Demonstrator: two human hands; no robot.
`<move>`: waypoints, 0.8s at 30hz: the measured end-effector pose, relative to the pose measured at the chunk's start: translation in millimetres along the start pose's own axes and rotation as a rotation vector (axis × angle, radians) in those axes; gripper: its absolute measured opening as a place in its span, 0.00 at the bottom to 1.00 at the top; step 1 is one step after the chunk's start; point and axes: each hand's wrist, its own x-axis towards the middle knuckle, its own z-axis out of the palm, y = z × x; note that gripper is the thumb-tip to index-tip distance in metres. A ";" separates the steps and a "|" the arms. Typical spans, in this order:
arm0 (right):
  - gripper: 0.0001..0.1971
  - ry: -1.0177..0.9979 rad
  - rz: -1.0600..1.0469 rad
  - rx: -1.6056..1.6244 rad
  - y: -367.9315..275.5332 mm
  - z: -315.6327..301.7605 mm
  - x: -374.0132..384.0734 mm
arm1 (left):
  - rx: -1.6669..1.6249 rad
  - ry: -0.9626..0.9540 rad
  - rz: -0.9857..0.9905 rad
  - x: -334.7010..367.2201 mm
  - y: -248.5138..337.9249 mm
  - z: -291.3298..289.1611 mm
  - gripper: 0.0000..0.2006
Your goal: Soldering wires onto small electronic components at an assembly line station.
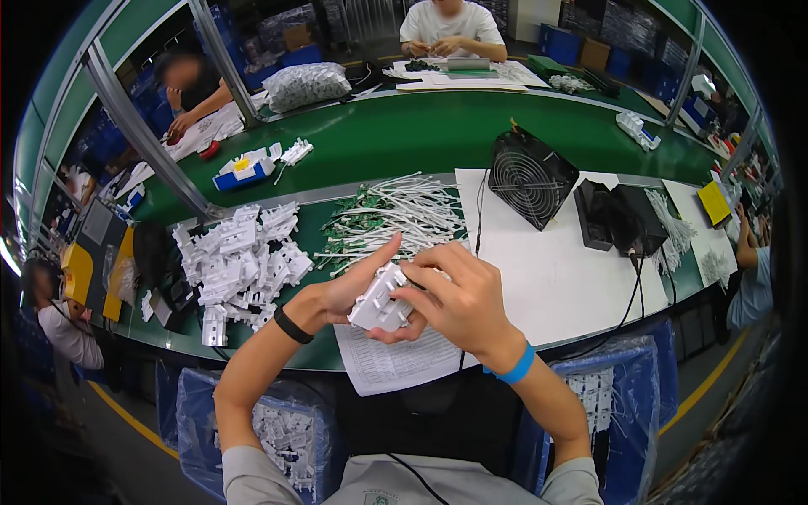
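Note:
A white molded plastic housing point(381, 305) rests in my left hand point(347, 293), tilted, with the thumb along its far side and the fingers curled beneath it. My right hand point(465, 296) bends over the same housing, its thumb and fingertips closed against the right and upper edges. Whether a smaller part sits between those fingertips is hidden. Just beyond my hands lies a heap of white cables with green circuit boards point(383, 220). To the left is a pile of similar white housings point(240, 261). Under my hands a printed paper sheet point(391, 362) hangs over the table's front edge.
A black fan point(532, 178) stands on white board point(547, 286) at the right, near black power adapters point(627, 220). Lined bins flank me, the left bin point(282, 438) and right bin point(593, 404) both containing white parts. A green conveyor point(396, 135) crosses behind; co-workers sit beyond it.

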 end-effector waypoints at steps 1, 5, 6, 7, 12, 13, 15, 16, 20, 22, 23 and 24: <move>0.14 0.014 0.001 0.010 -0.1 2.5 -3.3 | -0.010 0.033 -0.015 -0.3 0.0 0.4 0.53; 0.15 0.010 0.072 0.059 -1.8 12.7 -15.6 | -0.033 0.006 -0.006 0.2 -6.3 2.5 0.49; 0.15 0.000 0.096 0.079 -3.1 14.1 -18.1 | -0.034 -0.024 -0.020 -0.6 -6.4 1.8 0.50; 0.14 -0.010 0.119 0.100 -3.9 14.8 -19.7 | -0.075 0.020 -0.039 -0.7 -6.7 1.2 0.51; 0.12 -0.244 0.490 0.508 2.4 3.6 -20.1 | 0.005 0.098 -0.214 -0.7 -5.5 -3.4 0.54; 0.11 -0.346 0.607 0.635 6.8 -2.3 -20.0 | 0.002 0.148 -0.186 -0.5 -4.5 -4.7 0.54; 0.11 -0.350 0.729 0.660 18.1 -8.2 -18.8 | 0.143 0.250 -0.166 -0.8 -4.2 -4.9 0.54; 0.11 -0.330 0.775 0.690 21.6 -10.5 -21.2 | 0.259 0.357 -0.154 1.2 -2.0 -7.1 0.53; 0.12 -0.279 0.922 0.681 41.1 -14.4 -28.9 | 0.915 0.604 0.168 19.8 1.1 -7.9 0.21; 0.11 -0.160 0.918 0.753 45.3 -14.9 -34.1 | 0.953 0.664 0.390 35.0 -5.9 -0.6 0.15; 0.11 -0.097 0.947 0.749 47.0 -15.7 -36.1 | 0.920 0.705 0.402 40.8 -6.2 1.2 0.14; 0.10 -0.066 0.959 0.799 48.3 -19.7 -38.3 | 0.882 0.729 0.419 46.1 -5.6 2.2 0.14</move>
